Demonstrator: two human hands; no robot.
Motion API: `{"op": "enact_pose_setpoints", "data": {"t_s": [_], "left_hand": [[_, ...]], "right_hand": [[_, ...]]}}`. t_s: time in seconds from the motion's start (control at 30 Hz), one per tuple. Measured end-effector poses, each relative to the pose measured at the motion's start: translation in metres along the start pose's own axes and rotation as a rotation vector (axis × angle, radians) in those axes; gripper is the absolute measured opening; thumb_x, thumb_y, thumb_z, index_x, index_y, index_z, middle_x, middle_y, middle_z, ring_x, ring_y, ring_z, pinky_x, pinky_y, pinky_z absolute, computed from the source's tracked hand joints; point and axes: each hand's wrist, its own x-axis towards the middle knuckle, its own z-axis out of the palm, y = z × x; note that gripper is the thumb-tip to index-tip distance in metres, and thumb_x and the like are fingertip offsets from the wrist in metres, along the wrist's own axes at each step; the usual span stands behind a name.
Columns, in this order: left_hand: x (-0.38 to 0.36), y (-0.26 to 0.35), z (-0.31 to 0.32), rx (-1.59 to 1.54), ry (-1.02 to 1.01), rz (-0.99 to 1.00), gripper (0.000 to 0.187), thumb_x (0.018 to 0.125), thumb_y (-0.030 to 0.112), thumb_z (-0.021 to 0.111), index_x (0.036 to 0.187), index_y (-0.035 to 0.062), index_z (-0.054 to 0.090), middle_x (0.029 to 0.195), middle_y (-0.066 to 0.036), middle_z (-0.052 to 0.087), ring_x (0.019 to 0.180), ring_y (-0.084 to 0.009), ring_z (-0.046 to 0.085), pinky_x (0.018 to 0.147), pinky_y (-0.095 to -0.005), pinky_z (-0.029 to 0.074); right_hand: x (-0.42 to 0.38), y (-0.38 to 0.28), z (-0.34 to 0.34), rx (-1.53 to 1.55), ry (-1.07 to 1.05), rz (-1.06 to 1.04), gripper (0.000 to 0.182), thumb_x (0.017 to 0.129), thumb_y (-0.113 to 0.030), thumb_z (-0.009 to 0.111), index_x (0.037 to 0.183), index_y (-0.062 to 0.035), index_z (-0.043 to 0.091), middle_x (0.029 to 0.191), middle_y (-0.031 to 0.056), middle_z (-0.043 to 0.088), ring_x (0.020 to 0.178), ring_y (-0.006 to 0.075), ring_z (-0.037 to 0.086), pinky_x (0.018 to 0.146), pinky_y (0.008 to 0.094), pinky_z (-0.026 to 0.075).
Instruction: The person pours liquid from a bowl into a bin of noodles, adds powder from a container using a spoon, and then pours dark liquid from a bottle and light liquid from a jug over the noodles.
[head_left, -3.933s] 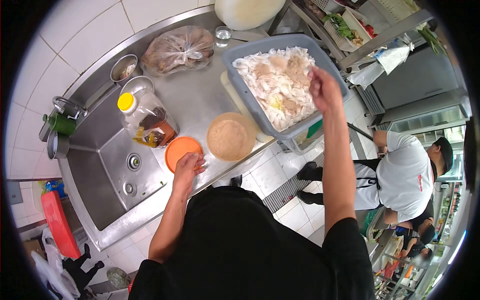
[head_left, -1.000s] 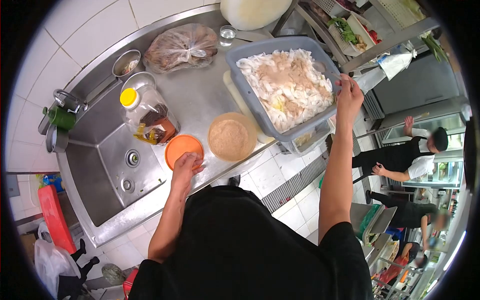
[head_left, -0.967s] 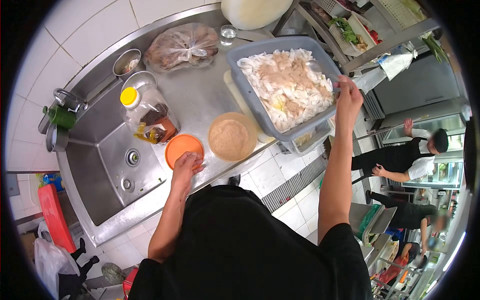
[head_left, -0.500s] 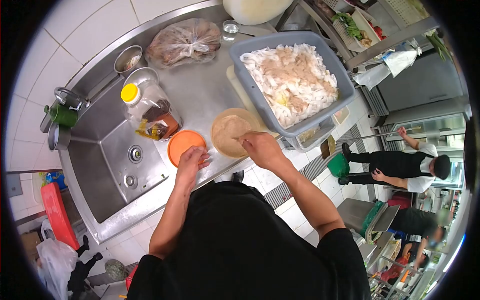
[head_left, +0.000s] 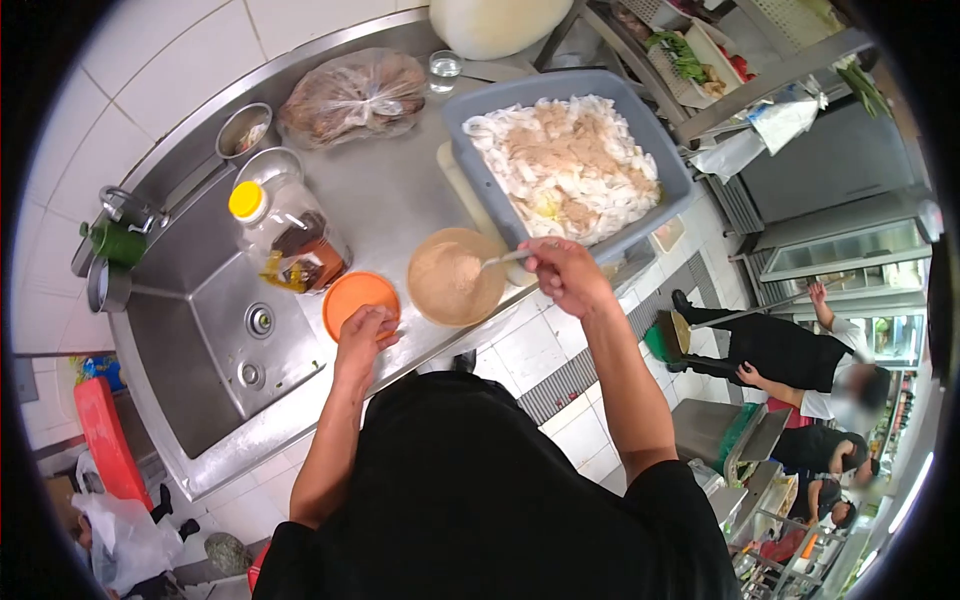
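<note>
My right hand (head_left: 566, 275) is closed on the handle of a spoon (head_left: 502, 259), whose bowl carries pale beige powder over a round tub (head_left: 430, 310). Inside the tub is more of this powder. Left of it, an orange round lid (head_left: 350, 294) lies near the counter's front edge. Over the lid's near right part, my left hand (head_left: 366, 328) has its fingers curled in, with nothing seen in them. Beyond my right hand stands a grey plastic tub (head_left: 672, 180) full of white strips (head_left: 600, 130), with beige powder (head_left: 560, 145) scattered on top.
A clear jar with a yellow cap (head_left: 247, 202) stands beside the sink (head_left: 190, 350). Behind are metal bowls (head_left: 243, 130), a tied plastic bag of brown food (head_left: 355, 98) and a glass (head_left: 444, 68). To the right, a person (head_left: 790, 345) holds a long-handled tool.
My right hand has drawn the spoon up from the powder and to the right, loaded with powder. My left hand stays by the orange lid. The whole view has shifted slightly.
</note>
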Motion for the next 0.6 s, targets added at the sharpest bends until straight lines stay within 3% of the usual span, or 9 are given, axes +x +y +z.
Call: {"op": "enact_pose_setpoints", "data": {"t_s": [0.17, 0.23, 0.3, 0.4, 0.43, 0.5, 0.53, 0.6], "left_hand": [[0.0, 0.003, 0.002, 0.029, 0.005, -0.014, 0.02, 0.097, 0.025, 0.054, 0.1, 0.0057, 0.059, 0.1, -0.005, 0.061, 0.091, -0.0149, 0.06, 0.078, -0.0316, 0.053], [0.0, 0.004, 0.003, 0.033, 0.001, -0.016, 0.02, 0.097, 0.025, 0.054, 0.1, 0.006, 0.059, 0.1, -0.005, 0.061, 0.09, -0.0146, 0.06, 0.077, -0.0314, 0.053], [-0.002, 0.005, 0.005, 0.038, -0.001, -0.021, 0.02, 0.097, 0.025, 0.054, 0.099, 0.0064, 0.059, 0.1, -0.004, 0.061, 0.089, -0.0143, 0.06, 0.077, -0.0313, 0.053], [-0.006, 0.007, 0.003, 0.008, 0.007, 0.004, 0.018, 0.097, 0.024, 0.054, 0.094, 0.0077, 0.061, 0.095, -0.003, 0.062, 0.087, -0.0134, 0.058, 0.074, -0.03, 0.051], [-0.006, 0.005, -0.004, 0.026, 0.054, 0.07, 0.017, 0.097, 0.024, 0.054, 0.095, 0.0085, 0.061, 0.096, -0.002, 0.062, 0.086, -0.0129, 0.059, 0.073, -0.0292, 0.051], [-0.001, -0.002, -0.027, 0.119, 0.172, 0.208, 0.017, 0.095, 0.023, 0.057, 0.094, 0.007, 0.062, 0.098, -0.004, 0.063, 0.084, -0.0123, 0.058, 0.071, -0.0286, 0.049], [0.001, -0.005, -0.037, 0.121, 0.183, 0.203, 0.017, 0.095, 0.023, 0.057, 0.094, 0.007, 0.062, 0.098, -0.004, 0.063, 0.084, -0.0123, 0.058, 0.071, -0.0286, 0.049], [0.0, -0.005, -0.057, 0.755, 0.52, 0.514, 0.016, 0.092, 0.019, 0.06, 0.095, 0.0034, 0.062, 0.094, -0.006, 0.061, 0.082, -0.0138, 0.058, 0.072, -0.0306, 0.048]], "right_hand": [[0.0, -0.091, -0.057, 0.123, 0.169, -0.272, 0.016, 0.095, -0.014, 0.053, 0.101, -0.0032, 0.063, 0.071, -0.001, 0.057, 0.043, 0.0022, 0.035, 0.035, 0.0159, 0.026], [-0.004, -0.14, -0.084, 0.094, 0.174, -0.492, 0.017, 0.094, -0.013, 0.054, 0.102, -0.0014, 0.063, 0.071, -0.0004, 0.057, 0.044, 0.0031, 0.036, 0.038, 0.0176, 0.028], [-0.008, -0.172, -0.095, 0.017, 0.498, -0.679, 0.019, 0.094, -0.013, 0.053, 0.104, -0.0003, 0.063, 0.073, 0.0019, 0.062, 0.046, 0.0055, 0.04, 0.041, 0.0202, 0.033], [-0.002, -0.177, -0.167, -1.126, 1.263, -0.871, 0.024, 0.094, -0.015, 0.054, 0.107, 0.0011, 0.065, 0.08, 0.0054, 0.068, 0.051, 0.0071, 0.047, 0.045, 0.0224, 0.036], [-0.008, -0.176, -0.16, -1.13, 1.261, -0.879, 0.024, 0.094, -0.015, 0.054, 0.107, 0.0011, 0.065, 0.08, 0.0054, 0.068, 0.051, 0.0071, 0.047, 0.045, 0.0224, 0.036], [-0.033, -0.153, -0.142, -0.511, 0.994, -0.938, 0.026, 0.094, -0.02, 0.056, 0.107, 0.0006, 0.067, 0.077, 0.0035, 0.065, 0.052, 0.0055, 0.045, 0.046, 0.0223, 0.034], [-0.045, -0.141, -0.126, -0.413, 0.876, -0.92, 0.027, 0.095, -0.021, 0.056, 0.107, 0.001, 0.066, 0.078, 0.003, 0.063, 0.052, 0.0046, 0.043, 0.046, 0.0212, 0.033], [-0.063, -0.114, -0.087, -0.371, 0.673, -0.82, 0.028, 0.096, -0.023, 0.057, 0.107, 0.0012, 0.066, 0.078, 0.0017, 0.061, 0.052, 0.0034, 0.041, 0.045, 0.02, 0.03]]}}
